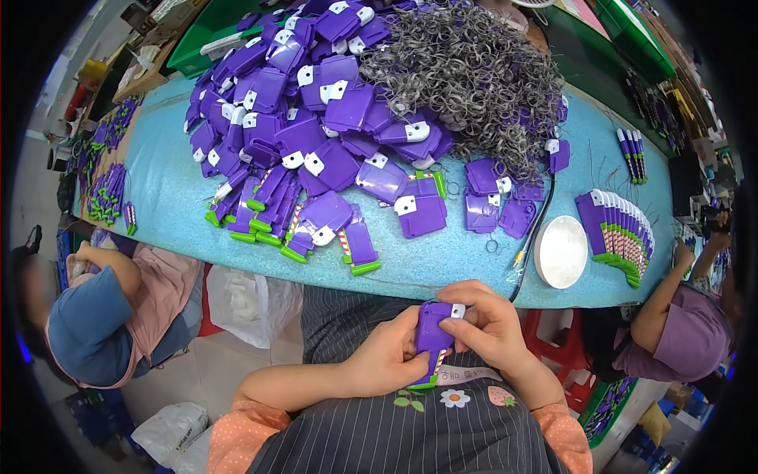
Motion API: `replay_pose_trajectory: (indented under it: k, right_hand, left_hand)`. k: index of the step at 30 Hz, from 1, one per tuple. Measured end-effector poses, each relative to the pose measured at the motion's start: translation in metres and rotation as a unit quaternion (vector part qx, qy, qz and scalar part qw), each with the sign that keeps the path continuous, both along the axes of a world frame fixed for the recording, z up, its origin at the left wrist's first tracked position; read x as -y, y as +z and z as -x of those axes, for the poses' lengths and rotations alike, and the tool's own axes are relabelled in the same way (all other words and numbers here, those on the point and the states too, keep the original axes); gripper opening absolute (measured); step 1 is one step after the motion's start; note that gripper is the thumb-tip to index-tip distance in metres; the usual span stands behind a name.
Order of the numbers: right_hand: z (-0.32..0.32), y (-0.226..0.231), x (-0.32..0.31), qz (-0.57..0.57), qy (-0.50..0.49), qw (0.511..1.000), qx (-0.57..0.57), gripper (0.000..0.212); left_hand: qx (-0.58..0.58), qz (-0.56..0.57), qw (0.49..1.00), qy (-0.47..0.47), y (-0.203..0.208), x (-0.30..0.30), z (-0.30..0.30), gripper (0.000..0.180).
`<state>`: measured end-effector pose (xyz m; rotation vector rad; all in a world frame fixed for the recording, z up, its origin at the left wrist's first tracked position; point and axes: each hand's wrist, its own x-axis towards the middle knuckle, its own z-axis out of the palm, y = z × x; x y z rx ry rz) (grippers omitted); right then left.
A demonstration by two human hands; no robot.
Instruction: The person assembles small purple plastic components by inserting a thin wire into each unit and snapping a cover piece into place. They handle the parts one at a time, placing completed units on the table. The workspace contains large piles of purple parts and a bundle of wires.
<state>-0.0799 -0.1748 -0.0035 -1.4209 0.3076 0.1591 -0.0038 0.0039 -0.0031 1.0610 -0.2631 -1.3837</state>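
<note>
Your dark pinstriped apron [347, 430], with its flower and strawberry motifs, lies on your side of the white dish [561, 252]. Above it, nearer you than the dish and to its left, you hold a purple piece [433, 330] clear of the worktop [466, 272]. Its broad head is smooth, plain purple with rounded corners; a white tab with a small dark hole fills the upper right corner. Below, the body narrows to a stem edged in red and white slanting stripes, ending in a bright green foot pointing toward you. Your hands are both closed on it: the left hand [387, 347] grips the lower left side, thumb across the stem, while the right hand [483, 320] pinches by the white tab, thumb on the front. Similar pieces fan out [616, 233] just right of the dish; more are heaped [296, 134] beyond it to the left.
</note>
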Motion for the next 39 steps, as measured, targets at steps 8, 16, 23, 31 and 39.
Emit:
replay_pose_trajectory:
  k: [8, 16, 23, 31, 39]
  right_hand:
    - [0.002, 0.004, -0.007, -0.039, -0.146, 0.988, -0.018, 0.037]
    - [0.006, -0.004, -0.003, -0.363, -0.094, 0.926, -0.036, 0.015]
    - [0.011, -0.008, -0.004, -0.136, -0.050, 0.987, 0.074, 0.017]
    - [0.009, 0.010, 0.013, 0.129, -0.077, 0.986, 0.074, 0.032]
    - [0.015, 0.006, 0.002, 0.194, 0.029, 0.980, 0.021, 0.019]
  left_hand:
    - [0.192, -0.049, 0.979, -0.047, 0.000, 0.003, -0.012, 0.031]
    - [0.315, 0.040, 0.948, 0.027, -0.005, 0.003, -0.003, 0.022]
    - [0.239, 0.003, 0.971, -0.027, -0.003, -0.001, -0.007, 0.023]
    - [0.380, 0.065, 0.923, 0.026, 0.002, 0.019, -0.031, 0.018]
    - [0.129, 0.041, 0.980, 0.148, -0.010, 0.017, -0.025, 0.018]
